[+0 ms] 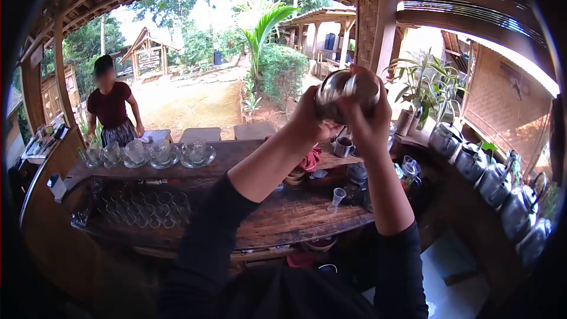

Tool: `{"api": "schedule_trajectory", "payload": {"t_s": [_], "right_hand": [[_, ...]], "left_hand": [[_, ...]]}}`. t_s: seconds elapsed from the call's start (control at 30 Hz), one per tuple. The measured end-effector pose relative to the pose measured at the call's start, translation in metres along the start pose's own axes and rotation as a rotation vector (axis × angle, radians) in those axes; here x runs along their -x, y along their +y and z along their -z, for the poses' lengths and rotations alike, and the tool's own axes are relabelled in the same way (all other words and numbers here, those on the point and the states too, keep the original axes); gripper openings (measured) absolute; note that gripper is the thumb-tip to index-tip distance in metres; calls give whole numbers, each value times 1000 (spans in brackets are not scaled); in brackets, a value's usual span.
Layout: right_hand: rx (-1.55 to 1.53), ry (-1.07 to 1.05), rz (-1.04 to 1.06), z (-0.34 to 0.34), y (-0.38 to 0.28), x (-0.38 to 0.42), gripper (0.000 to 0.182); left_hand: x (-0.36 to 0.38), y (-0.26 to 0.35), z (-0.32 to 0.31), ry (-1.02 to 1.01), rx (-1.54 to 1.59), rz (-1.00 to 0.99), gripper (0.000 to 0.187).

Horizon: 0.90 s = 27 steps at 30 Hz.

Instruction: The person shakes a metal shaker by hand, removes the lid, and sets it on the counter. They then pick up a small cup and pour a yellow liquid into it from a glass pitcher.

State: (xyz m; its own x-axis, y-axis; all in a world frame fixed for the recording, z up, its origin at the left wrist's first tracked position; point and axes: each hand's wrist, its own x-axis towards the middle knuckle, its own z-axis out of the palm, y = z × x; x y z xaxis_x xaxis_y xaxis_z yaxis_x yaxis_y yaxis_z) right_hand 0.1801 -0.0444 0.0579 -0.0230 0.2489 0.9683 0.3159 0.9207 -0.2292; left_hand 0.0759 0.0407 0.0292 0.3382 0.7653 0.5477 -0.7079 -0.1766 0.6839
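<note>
Raised in front of me, above the counter, is a shiny metal shaker (332,95), its rounded end tipped toward the camera. My left hand (308,112) wraps round its left side and underside. On the other side my right hand (371,111) is closed round it, fingers over the top and thumb across the front. Parts of the shaker are hidden by my fingers and slightly blurred. Below my hands, a metal mug (342,147) stands on the raised ledge beside a red cloth (311,159). A clear plastic cup (336,199) stands lower on the wooden counter (295,215).
Glass cups on saucers (197,153) line the ledge at the left. Several drinking glasses (147,208) stand in rows below them. Several metal kettles (495,184) curve along the right. A person (112,103) in a dark red top stands beyond the counter at the left.
</note>
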Motion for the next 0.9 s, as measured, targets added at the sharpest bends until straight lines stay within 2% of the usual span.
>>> {"api": "schedule_trajectory", "payload": {"t_s": [0.03, 0.1, 0.17, 0.23, 0.27, 0.3, 0.37, 0.4, 0.43, 0.47, 0.5, 0.53, 0.57, 0.63, 0.67, 0.7, 0.77, 0.8, 0.83, 0.87, 0.9], "right_hand": [[-211, 59, -305, 4, -6, -4, 54], [40, 102, 192, 23, -8, -1, 50], [247, 100, 739, 35, -45, 3, 46], [270, 94, 790, 44, -32, 0, 47], [292, 89, 843, 48, -24, -3, 47], [314, 85, 893, 52, -16, -4, 48], [358, 73, 990, 57, -1, -5, 50], [380, 65, 1034, 58, 7, -4, 51], [217, 135, 730, 44, 19, -8, 50], [119, 141, 344, 35, 22, -13, 51], [-145, 82, -197, 35, 17, -10, 50], [-34, 105, -15, 40, 12, -8, 50], [75, 133, 166, 47, 7, -6, 51], [474, 34, 692, 66, -31, 7, 49], [483, 34, 686, 66, -30, 8, 49], [473, 28, 718, 64, -29, 6, 49], [460, 25, 790, 58, -28, 3, 48], [457, 24, 819, 53, -27, 4, 47], [456, 21, 842, 48, -26, 7, 47], [458, 21, 859, 43, -24, 13, 46], [173, 168, 806, 25, 0, -1, 49]], "left_hand": [[2, 9, -15, 292, 297, 369, 45], [17, 21, -38, 261, 354, 405, 45], [32, 35, -55, -203, 357, 251, 46], [44, 34, -65, -348, 345, 81, 50], [45, 27, -77, -515, 219, -353, 51], [40, 25, -76, -518, 220, -349, 51], [15, 23, -64, -289, 493, 159, 43], [-12, 15, -42, -495, 560, 286, 37], [-33, 0, -26, -463, 568, 273, 38], [-34, -10, -28, -158, 480, 317, 39], [-37, -19, -29, 144, 381, 351, 41], [-24, -10, -46, 321, 340, 424, 42], [1, -2, -50, 43, 434, 317, 42], [27, 10, -57, -225, 26, -129, 43], [34, 28, -59, -257, 413, 162, 47], [41, 20, -62, -445, 288, -212, 56], [43, 27, -68, -620, 76, -472, 65], [35, 26, -63, -565, 147, -380, 67], [19, 15, -44, -357, 345, -71, 60], [1, 16, -30, -518, 513, 106, 53], [-13, 15, -19, -670, 682, 288, 48]]}}
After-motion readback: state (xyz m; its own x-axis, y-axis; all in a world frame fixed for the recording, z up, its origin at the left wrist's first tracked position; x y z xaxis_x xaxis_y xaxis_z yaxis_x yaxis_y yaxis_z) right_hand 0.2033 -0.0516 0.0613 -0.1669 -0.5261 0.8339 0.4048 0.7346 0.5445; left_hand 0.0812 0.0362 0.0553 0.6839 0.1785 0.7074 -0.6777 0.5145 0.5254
